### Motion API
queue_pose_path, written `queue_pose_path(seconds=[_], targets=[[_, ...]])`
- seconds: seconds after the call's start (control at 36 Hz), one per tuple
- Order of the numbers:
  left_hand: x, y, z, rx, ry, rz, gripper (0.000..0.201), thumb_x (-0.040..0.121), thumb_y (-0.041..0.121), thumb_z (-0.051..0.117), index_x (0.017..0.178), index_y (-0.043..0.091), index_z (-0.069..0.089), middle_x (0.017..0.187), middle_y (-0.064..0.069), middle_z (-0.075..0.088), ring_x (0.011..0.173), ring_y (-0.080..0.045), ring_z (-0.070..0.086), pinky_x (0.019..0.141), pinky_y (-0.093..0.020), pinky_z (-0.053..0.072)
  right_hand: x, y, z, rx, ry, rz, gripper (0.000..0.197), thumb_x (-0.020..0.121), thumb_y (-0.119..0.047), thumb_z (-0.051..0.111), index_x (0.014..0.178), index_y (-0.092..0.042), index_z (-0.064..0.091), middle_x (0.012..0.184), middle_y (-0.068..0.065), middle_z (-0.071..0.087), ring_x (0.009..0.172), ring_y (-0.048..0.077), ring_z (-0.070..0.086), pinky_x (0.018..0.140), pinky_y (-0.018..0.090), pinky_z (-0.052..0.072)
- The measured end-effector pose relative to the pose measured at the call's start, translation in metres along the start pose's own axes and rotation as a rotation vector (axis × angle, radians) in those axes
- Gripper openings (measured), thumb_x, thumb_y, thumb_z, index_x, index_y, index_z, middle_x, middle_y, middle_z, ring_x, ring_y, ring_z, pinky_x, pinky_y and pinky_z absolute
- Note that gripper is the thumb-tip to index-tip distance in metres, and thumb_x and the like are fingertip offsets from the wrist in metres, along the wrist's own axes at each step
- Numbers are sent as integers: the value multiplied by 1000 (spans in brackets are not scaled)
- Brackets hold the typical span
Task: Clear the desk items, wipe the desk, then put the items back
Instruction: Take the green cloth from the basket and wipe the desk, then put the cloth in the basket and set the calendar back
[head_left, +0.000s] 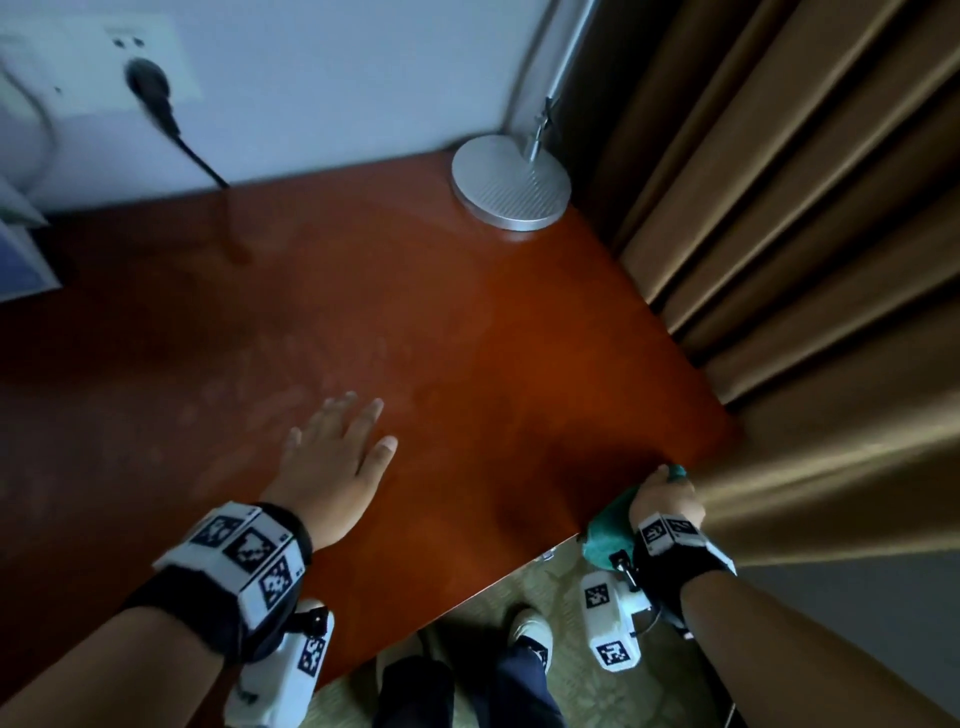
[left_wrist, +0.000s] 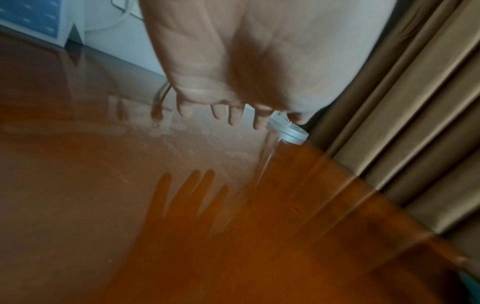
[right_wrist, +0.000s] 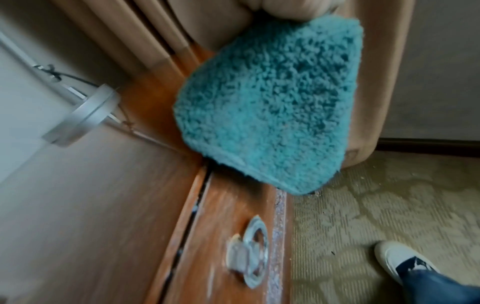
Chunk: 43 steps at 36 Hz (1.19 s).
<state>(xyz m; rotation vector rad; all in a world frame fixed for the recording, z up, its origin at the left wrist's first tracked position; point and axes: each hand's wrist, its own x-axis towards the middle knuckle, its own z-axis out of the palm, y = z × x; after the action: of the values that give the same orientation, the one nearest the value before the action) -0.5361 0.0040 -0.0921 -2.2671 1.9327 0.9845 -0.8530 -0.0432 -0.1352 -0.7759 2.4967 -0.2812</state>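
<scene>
A red-brown wooden desk (head_left: 415, 312) fills the head view. My left hand (head_left: 337, 447) hovers flat over its middle with fingers straight and spread, holding nothing; its dark shadow shows on the wood in the left wrist view, under the fingers (left_wrist: 233, 115). My right hand (head_left: 667, 499) is at the desk's near right corner and grips a teal fluffy cloth (right_wrist: 270, 102), which hangs down past the desk edge (head_left: 605, 530). A round silver lamp base (head_left: 511, 182) stands at the far right corner.
Brown curtains (head_left: 779, 208) hang close along the desk's right side. A black plug and cable (head_left: 156, 93) sit in a wall socket behind the desk. A white and blue item (head_left: 21, 249) stands at the far left. A drawer with a metal ring pull (right_wrist: 249, 251) is below the edge.
</scene>
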Motion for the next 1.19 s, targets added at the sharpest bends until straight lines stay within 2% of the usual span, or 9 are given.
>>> queue_pose_path(seconds=[0.19, 0.44, 0.56, 0.69, 0.81, 0.89, 1.03, 1.11, 1.19], targets=[[-11, -5, -3, 34, -36, 15, 58, 98, 49, 21, 151, 30, 7, 159, 1, 6, 147, -18, 1, 119, -45, 7, -40, -32, -7, -38, -94, -291, 42, 101, -36, 32, 113, 2, 47, 109, 25, 60, 95, 38, 61, 68, 34, 41], [-36, -3, -14, -69, -48, 52, 58, 96, 42, 41, 148, 27, 20, 153, 3, 26, 143, -17, 19, 116, -39, 23, -105, -70, -3, -106, -289, -677, 30, 100, -37, 36, 104, -9, 46, 85, 3, 54, 62, 10, 51, 45, 16, 35], [-60, 9, -26, -370, -100, 40, 66, 93, 36, 53, 148, 32, 17, 154, 9, 22, 142, -11, 20, 113, -30, 23, -137, -73, -1, -112, -376, -830, 25, 100, -37, 39, 95, -13, 44, 72, -5, 49, 59, 9, 51, 46, 17, 36], [-99, 18, -40, -618, -162, 4, 83, 85, 33, 64, 148, 40, 11, 154, 13, 20, 141, -6, 21, 110, -24, 24, -181, -65, 5, -59, -564, -1089, 22, 99, -37, 40, 89, -18, 47, 72, 0, 53, 59, 10, 48, 49, 16, 32], [-131, 13, -46, -725, -200, -16, 96, 79, 30, 72, 148, 37, 6, 138, 14, 45, 122, -4, 47, 99, -23, 44, -221, -66, 19, -4, -725, -1274, 16, 100, -30, 41, 87, -23, 47, 66, -6, 49, 52, 3, 48, 50, 17, 36], [-154, 0, -50, -726, -106, -81, 114, 75, 25, 77, 147, 30, -11, 136, 5, 50, 115, -8, 54, 92, -22, 48, -255, -73, 27, 53, -796, -1339, 15, 99, -26, 43, 84, -25, 44, 63, -10, 43, 52, -5, 50, 51, 12, 37], [-183, -32, -53, -653, 189, -139, 105, 79, 24, 71, 146, 34, -10, 127, 0, 55, 100, -13, 61, 86, -32, 54, -308, -88, 34, -2, -956, -1407, 27, 100, -31, 40, 120, -15, 50, 88, -3, 60, 75, 8, 58, 56, 9, 40], [-202, -58, -54, -655, 339, -181, 94, 85, 20, 64, 145, 36, -6, 121, -2, 59, 91, -15, 64, 80, -36, 56, -346, -92, 42, -19, -1041, -1434, 31, 100, -31, 40, 125, -14, 49, 106, 5, 63, 92, 17, 61, 73, 22, 50], [-221, -88, -58, -654, 425, -219, 87, 87, 16, 59, 145, 39, -1, 115, 0, 61, 87, -14, 65, 75, -36, 57, -381, -98, 50, -52, -1120, -1471, 29, 100, -29, 41, 122, -12, 49, 103, 1, 61, 85, 9, 59, 77, 23, 50]])
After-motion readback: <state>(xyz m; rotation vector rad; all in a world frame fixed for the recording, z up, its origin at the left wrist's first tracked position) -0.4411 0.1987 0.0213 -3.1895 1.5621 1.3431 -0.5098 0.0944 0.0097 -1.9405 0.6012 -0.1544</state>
